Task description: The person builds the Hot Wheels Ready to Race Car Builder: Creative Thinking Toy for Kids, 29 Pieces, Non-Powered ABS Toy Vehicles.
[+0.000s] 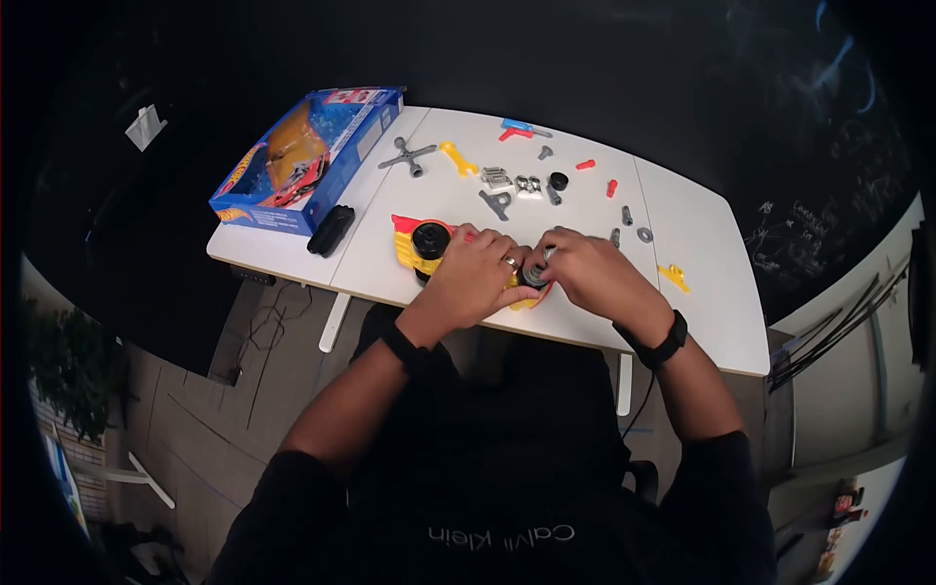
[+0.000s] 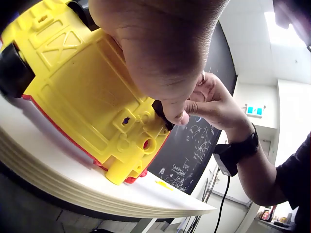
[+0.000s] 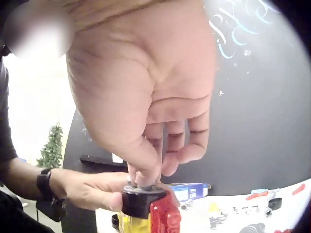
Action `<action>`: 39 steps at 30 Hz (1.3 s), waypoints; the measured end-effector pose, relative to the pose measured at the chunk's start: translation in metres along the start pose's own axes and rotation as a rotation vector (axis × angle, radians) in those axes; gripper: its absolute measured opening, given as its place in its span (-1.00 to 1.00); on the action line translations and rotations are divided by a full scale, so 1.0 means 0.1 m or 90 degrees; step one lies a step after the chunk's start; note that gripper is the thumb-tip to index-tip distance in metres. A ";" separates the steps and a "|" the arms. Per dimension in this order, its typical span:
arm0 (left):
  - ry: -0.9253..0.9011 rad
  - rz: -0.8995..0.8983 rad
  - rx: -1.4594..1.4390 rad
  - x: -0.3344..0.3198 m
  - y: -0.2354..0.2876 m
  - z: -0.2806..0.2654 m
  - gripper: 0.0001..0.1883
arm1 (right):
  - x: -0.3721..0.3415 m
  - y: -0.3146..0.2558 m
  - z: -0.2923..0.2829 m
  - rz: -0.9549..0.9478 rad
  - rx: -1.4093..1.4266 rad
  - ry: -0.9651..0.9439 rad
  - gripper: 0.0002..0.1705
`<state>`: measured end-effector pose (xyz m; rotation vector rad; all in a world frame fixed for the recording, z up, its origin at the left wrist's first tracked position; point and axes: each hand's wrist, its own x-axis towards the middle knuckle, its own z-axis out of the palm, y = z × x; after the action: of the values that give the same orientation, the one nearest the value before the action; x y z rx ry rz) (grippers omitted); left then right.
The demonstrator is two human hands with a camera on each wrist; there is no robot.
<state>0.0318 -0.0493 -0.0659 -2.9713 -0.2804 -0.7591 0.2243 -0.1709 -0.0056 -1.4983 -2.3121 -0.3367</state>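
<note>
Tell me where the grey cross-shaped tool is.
In the head view, the cross-shaped tool lies on the table, left of centre, between the blue box and yellow wrench.

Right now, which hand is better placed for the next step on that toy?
Probably the right hand: its curled fingertips are at the black wheel, while the left hand grips the yellow toy body.

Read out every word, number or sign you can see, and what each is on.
"Calvin Klein", upside down, partly creased, on the dark shirt.
Blue box: lettering too small to read surely.
Blackboard: handwriting too small to read.
Lit wall sign: too blurred.
</note>
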 end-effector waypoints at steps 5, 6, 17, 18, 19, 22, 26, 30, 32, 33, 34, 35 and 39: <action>0.028 0.005 -0.014 -0.03 -0.02 0.04 -0.37 | 0.21 -0.22 -0.36 0.357 -0.120 -0.295 -0.58; 0.045 0.011 -0.002 -0.03 -0.02 0.05 -0.36 | 0.09 -0.10 -0.18 0.221 0.006 -0.095 -0.49; 0.020 0.004 -0.005 -0.05 -0.01 0.01 -0.39 | 0.06 -0.16 -0.17 0.106 0.157 0.001 -0.77; 0.036 -0.002 -0.008 -0.04 0.01 0.01 -0.40 | 0.03 -0.12 -0.12 0.075 0.181 -0.025 -0.81; 0.035 -0.003 -0.008 -0.03 0.00 0.00 -0.40 | 0.05 -0.09 -0.11 0.075 0.182 -0.026 -0.81; 0.019 -0.012 -0.014 -0.03 0.00 0.01 -0.43 | 0.04 -0.11 -0.08 0.074 0.019 -0.066 -0.87; 0.041 -0.009 -0.027 -0.02 0.01 0.05 -0.42 | 0.12 -0.17 -0.19 0.219 -0.056 -0.120 -0.87; 0.029 -0.018 -0.012 -0.02 0.01 0.04 -0.40 | 0.01 -0.07 -0.09 0.109 0.155 -0.037 -0.84; 0.024 -0.014 -0.014 -0.02 0.01 0.04 -0.40 | -0.01 -0.07 -0.03 0.111 0.159 -0.041 -0.79; 0.019 -0.012 -0.014 -0.01 0.00 0.04 -0.41 | -0.01 -0.06 -0.04 0.112 0.158 -0.040 -0.79; 0.019 -0.012 -0.015 -0.01 0.00 0.04 -0.41 | 0.00 -0.06 -0.04 0.098 0.108 -0.066 -0.78; 0.030 -0.011 -0.011 -0.01 0.00 0.04 -0.42 | -0.01 -0.07 -0.04 0.084 0.057 -0.093 -0.77; 0.025 -0.013 -0.014 -0.02 0.01 0.02 -0.46 | -0.03 -0.19 0.00 0.100 0.020 -0.068 -0.77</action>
<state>0.0314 -0.0509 -0.0688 -2.9738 -0.3021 -0.8271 0.2083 -0.1813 -0.0067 -1.7079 -2.2490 -0.1827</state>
